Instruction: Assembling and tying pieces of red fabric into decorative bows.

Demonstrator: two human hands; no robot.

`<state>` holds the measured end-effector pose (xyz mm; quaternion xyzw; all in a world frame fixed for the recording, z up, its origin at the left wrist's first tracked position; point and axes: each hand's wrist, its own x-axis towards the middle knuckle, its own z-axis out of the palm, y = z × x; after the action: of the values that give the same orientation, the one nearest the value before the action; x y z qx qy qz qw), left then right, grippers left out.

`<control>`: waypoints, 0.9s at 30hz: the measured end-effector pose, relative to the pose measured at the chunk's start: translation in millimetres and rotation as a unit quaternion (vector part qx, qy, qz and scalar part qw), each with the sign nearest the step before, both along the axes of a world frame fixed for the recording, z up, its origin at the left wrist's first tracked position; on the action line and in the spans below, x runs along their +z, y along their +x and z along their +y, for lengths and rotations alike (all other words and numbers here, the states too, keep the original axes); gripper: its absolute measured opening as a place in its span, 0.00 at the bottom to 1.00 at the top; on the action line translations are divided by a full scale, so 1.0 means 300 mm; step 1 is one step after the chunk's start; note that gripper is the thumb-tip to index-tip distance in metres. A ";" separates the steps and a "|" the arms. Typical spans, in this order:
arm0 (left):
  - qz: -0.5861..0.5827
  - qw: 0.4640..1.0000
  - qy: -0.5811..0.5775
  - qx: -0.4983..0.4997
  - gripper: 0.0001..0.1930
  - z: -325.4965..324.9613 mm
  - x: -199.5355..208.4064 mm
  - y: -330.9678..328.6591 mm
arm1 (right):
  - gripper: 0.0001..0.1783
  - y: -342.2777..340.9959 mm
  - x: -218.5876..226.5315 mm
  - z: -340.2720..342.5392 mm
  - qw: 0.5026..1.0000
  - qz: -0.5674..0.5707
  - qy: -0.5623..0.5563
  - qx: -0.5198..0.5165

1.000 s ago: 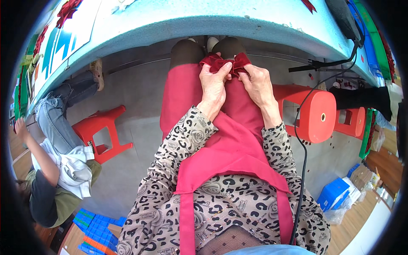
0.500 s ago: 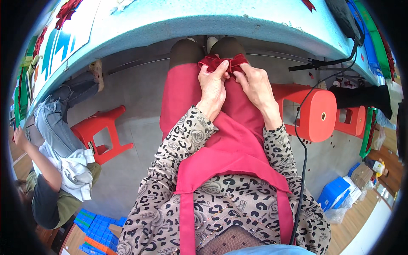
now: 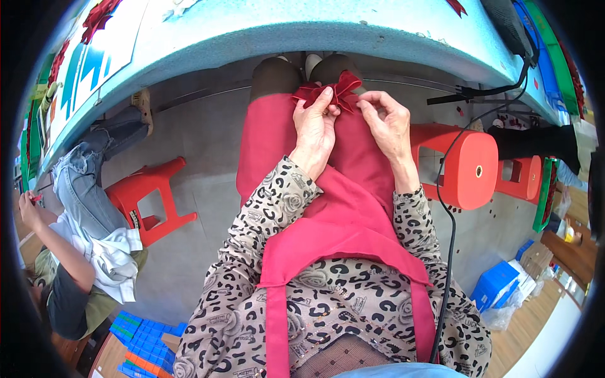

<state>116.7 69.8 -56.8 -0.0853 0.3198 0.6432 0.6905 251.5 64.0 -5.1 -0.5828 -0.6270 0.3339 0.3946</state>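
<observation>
A dark red velvet ribbon bow (image 3: 345,91) is held over my lap, just above the knees. My left hand (image 3: 313,129) pinches its middle between thumb and fingers. Just right of the bow is my right hand (image 3: 387,123), its thumb and forefinger drawn together close to a ribbon tail. Whether a bit of ribbon or thread is between those fingertips is too small to tell. Beneath both hands lies the pink-red apron (image 3: 271,138) over my thighs.
The light blue table edge (image 3: 302,41) curves ahead of my knees. Red stools stand left (image 3: 154,198) and right (image 3: 469,170). A black cable (image 3: 450,252) runs down beside my right arm. A co-worker (image 3: 72,277) sits at the left. Blue boxes (image 3: 495,286) stand behind on the right.
My right hand has moved off the bow to the right, and the bow's right loop now stands up and spread. The left hand keeps its pinch. The co-worker's hand has shifted slightly.
</observation>
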 end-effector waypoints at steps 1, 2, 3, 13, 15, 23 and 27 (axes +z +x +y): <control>0.007 1.000 -0.004 0.002 0.26 -0.004 0.003 0.004 | 0.06 -0.011 0.004 -0.004 1.000 -0.013 -0.003 0.005; 0.007 1.000 -0.004 0.002 0.26 -0.008 0.003 0.007 | 0.06 -0.018 -0.001 -0.005 1.000 -0.013 -0.004 0.005; 0.013 1.000 0.014 -0.002 0.25 -0.012 0.006 0.009 | 0.06 -0.024 -0.009 -0.002 0.999 -0.035 0.006 0.010; 0.080 0.995 0.063 -0.005 0.16 -0.059 0.012 0.032 | 0.07 -0.041 -0.052 -0.031 0.999 -0.001 -0.021 -0.031; 0.084 0.994 0.068 -0.001 0.16 -0.066 0.013 0.038 | 0.07 -0.044 -0.055 -0.036 0.999 0.010 -0.025 -0.039; 0.138 0.984 0.114 0.018 0.17 -0.079 0.004 0.051 | 0.07 -0.039 -0.091 -0.048 0.996 0.056 -0.038 -0.061; 0.180 0.977 0.113 -0.007 0.18 -0.076 0.011 0.046 | 0.07 -0.030 -0.095 -0.045 0.995 0.071 -0.040 -0.055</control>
<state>130.5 47.0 -53.5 0.1125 0.3643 0.6751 0.6315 242.4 50.5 -33.6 -0.6063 -0.5510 0.3769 0.4322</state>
